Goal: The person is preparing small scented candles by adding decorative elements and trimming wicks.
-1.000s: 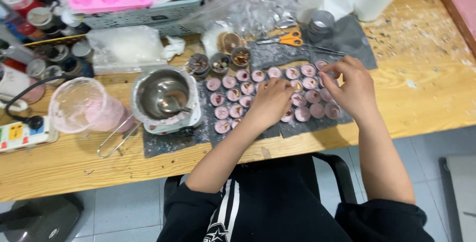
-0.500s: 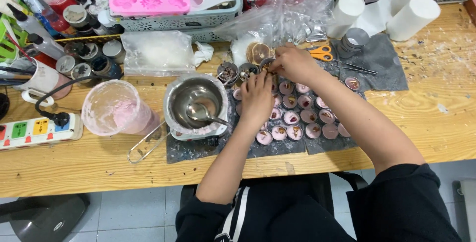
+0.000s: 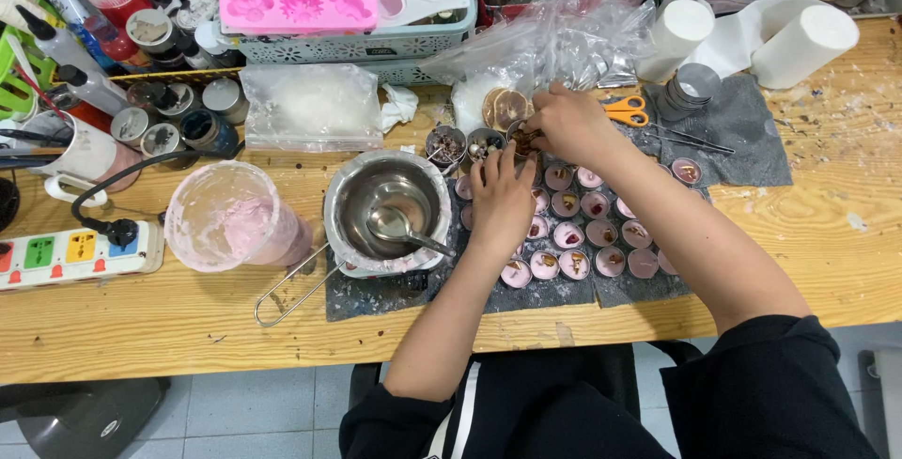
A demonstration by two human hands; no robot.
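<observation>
Rows of small round tins filled with pink wax (image 3: 575, 233) sit mid-frame on dark grey felt mat (image 3: 742, 154), packed close so you reach every one without shifting. Your left hand (image 3: 500, 198) lies flat on their left edge, fingers loosely spread, gripping nothing, likely steadying them. Your right hand (image 3: 568, 125) reaches up-centre into small open tin of dried bits (image 3: 522, 138), fingertips pinched; whether it grasps anything, cannot tell. Steel melting pot with spoon (image 3: 387, 210) stands just left of mat.

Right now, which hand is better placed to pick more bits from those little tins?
Probably the right hand: its fingers are already at the small tins. The left hand rests on the filled pink cups.
</observation>
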